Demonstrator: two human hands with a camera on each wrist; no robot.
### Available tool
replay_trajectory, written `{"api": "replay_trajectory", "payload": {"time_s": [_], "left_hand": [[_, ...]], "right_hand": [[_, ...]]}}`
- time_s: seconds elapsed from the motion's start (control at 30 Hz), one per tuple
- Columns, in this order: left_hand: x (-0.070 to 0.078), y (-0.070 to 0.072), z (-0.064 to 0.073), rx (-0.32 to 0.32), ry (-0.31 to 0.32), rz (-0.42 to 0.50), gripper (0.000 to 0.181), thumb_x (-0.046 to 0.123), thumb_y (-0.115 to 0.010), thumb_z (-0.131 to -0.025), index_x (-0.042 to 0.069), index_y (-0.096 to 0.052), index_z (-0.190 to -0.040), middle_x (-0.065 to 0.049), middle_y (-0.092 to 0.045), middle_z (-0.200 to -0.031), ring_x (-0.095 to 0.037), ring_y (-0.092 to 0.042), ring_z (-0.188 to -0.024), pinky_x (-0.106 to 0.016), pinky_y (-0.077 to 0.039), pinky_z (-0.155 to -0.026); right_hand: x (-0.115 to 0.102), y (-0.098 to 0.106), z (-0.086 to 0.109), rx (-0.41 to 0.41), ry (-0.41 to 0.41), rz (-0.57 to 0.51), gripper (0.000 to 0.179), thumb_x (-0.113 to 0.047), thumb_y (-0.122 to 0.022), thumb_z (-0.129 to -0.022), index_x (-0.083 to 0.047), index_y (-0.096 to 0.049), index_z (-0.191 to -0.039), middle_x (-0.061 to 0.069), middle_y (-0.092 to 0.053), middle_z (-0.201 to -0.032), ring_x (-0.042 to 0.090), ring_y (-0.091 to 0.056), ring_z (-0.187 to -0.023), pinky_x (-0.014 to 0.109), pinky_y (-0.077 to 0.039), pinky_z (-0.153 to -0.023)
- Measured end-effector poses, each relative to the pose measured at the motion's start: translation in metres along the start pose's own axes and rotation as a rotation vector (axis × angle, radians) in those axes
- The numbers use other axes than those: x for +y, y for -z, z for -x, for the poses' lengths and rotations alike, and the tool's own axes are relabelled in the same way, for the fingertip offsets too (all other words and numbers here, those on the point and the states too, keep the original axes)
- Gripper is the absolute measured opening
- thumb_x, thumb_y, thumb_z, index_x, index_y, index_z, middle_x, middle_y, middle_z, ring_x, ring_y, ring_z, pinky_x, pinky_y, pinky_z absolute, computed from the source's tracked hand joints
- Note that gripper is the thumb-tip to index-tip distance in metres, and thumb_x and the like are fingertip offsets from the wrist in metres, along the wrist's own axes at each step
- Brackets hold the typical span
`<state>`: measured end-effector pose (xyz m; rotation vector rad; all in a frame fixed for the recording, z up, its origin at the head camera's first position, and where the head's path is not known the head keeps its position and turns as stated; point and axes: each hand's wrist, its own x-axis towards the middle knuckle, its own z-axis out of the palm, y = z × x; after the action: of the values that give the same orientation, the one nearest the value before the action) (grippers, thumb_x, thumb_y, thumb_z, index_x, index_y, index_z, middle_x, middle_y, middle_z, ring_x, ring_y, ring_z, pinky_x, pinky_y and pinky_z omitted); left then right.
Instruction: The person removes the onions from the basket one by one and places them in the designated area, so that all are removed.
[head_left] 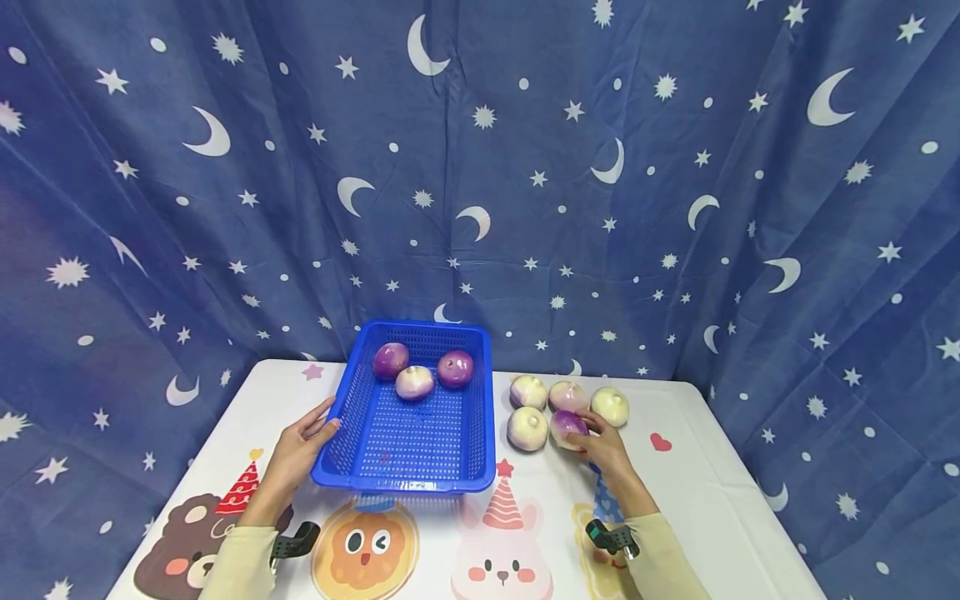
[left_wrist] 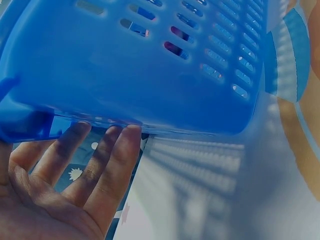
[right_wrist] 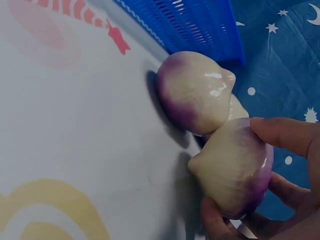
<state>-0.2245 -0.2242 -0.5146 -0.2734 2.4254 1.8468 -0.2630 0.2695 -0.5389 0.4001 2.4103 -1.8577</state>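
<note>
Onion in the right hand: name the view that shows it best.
The right wrist view: the onion is large there, its pale tip plain, though fingers cover some edges. The head view shows it small, partly covered; the left wrist view, not at all.

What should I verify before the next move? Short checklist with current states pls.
1. Right hand has a grip on the purple-and-white onion: ok, the right wrist view shows it held.
2. Held onion off the table: cannot tell, its underside is hidden.
3. Left hand at the blue basket: ok, touching its left side.
4. Room inside: ok, three onions sit toward the back, front floor bare.
5. Low, straight path from held onion to basket: not ok, a pale onion stands between; probably lift over it.
</note>
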Motion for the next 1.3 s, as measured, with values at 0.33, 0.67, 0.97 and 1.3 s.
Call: {"api": "replay_trajectory", "payload": {"time_s": [0.33,0.67,0.97,1.3], "left_hand": [[-0.001,0.001,-0.001,-0.003,-0.007,0.001,0.064,0.040,-0.057,-0.099,0.023,-0.031,-0.155,-0.017,-0.037,-0.154,-0.037,-0.039,-0.142,-0.053,-0.029,-0.118],[0.000,0.000,-0.001,-0.007,-0.013,-0.005,0.066,0.043,-0.058,-0.098,0.024,-0.032,-0.155,-0.018,-0.037,-0.154,-0.037,-0.039,-0.142,-0.053,-0.029,-0.118],[-0.002,0.002,0.001,-0.005,-0.013,0.001,0.066,0.043,-0.058,-0.098,0.023,-0.032,-0.155,-0.019,-0.037,-0.154,-0.037,-0.038,-0.142,-0.053,-0.030,-0.117],[0.000,0.001,-0.001,-0.002,-0.022,-0.007,0.066,0.044,-0.058,-0.097,0.023,-0.033,-0.155,-0.019,-0.038,-0.153,-0.037,-0.039,-0.142,-0.053,-0.029,-0.118]], "right_hand": [[0.001,0.004,0.003,0.009,-0.006,0.037,0.065,-0.011,-0.072,-0.085,-0.006,-0.045,-0.144,0.023,-0.045,-0.145,0.021,-0.060,-0.101,0.031,-0.052,-0.082],[-0.028,0.020,0.020,0.047,0.064,0.029,0.065,-0.004,-0.068,-0.086,0.000,-0.041,-0.144,0.022,-0.038,-0.153,0.041,-0.034,-0.143,0.050,-0.030,-0.118],[-0.068,0.009,0.044,0.035,0.146,-0.023,0.060,-0.005,-0.068,-0.087,-0.008,-0.046,-0.142,0.014,-0.037,-0.155,0.036,-0.034,-0.145,0.049,-0.029,-0.120],[-0.091,-0.012,0.060,-0.037,0.211,-0.060,0.061,-0.004,-0.069,-0.086,-0.011,-0.047,-0.143,0.009,-0.042,-0.150,0.029,-0.040,-0.141,0.027,-0.046,-0.101]]}}
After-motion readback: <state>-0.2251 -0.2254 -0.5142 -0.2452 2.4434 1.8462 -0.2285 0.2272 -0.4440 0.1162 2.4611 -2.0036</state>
